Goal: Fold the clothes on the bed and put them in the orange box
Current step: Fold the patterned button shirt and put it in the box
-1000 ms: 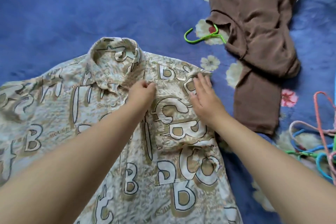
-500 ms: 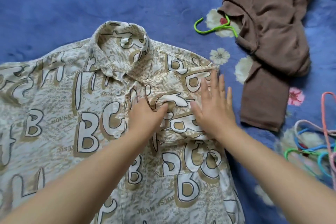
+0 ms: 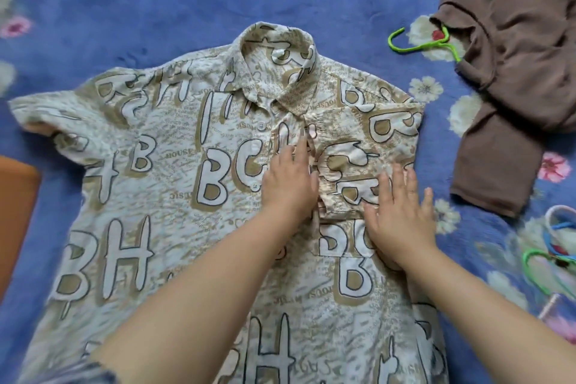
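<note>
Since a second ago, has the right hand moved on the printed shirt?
Yes. The right hand slid down the printed shirt, away from the collar, off the folded sleeve's top corner.

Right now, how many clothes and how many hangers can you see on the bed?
Clothes: 2, the printed shirt and the brown garment.
Hangers: 1 green hanger lying alone, plus a tangled pile I cannot count.
Total countable: 3.

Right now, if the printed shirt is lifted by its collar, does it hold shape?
Probably not. The printed shirt lies thin and wrinkled on the bed, so it likely drapes. Its folded sleeve stays flat under the left hand and right hand, so it may unfold. Likely light.
</note>
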Tool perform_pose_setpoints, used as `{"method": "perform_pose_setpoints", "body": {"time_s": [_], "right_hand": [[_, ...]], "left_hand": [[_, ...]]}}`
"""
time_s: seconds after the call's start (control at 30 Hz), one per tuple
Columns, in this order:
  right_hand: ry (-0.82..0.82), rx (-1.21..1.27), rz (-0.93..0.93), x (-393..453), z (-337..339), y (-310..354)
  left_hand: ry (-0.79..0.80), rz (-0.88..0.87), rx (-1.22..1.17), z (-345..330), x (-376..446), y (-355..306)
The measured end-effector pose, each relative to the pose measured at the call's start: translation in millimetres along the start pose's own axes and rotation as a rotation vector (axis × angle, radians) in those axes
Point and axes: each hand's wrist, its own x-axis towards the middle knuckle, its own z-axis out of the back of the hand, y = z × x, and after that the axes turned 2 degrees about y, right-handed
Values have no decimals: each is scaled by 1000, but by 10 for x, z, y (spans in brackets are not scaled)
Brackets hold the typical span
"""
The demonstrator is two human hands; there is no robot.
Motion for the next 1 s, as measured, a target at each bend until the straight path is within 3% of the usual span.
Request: {"method": "perform_pose_setpoints", "body": {"time_s": [0.1,0.2,0.37,0.47,0.57,0.67,0.87,0.93,1.0], "right_hand": [[-62,-3,61,-65,185,285],[-127,70,179,-93,256,677],[-217,135,356,-115,138,1631],[-108,149,432,-66,66,2133],[11,-46,494,50,111,2588],[127,-98,518,142,100,2744],[241,-117,505,199,-20,2798],[265,-75,510,249,-33,2775],[290,-47,551,285,-17,2750]], "left_hand": [[-79,20,-15,228,-2,377],[-137,174,0,483,-66,963],[-482,335,-105,893,-233,2127],[-517,502,-421,1061,-234,2682],[-351,703,-932,1148,-32,3212],[-247,731,-1335,1210,98,3300],[-360,704,-1673,1251,403,3228],[-571,687,-1634,1300,438,3115],[-868,484,-1170,1373,374,2955]]}}
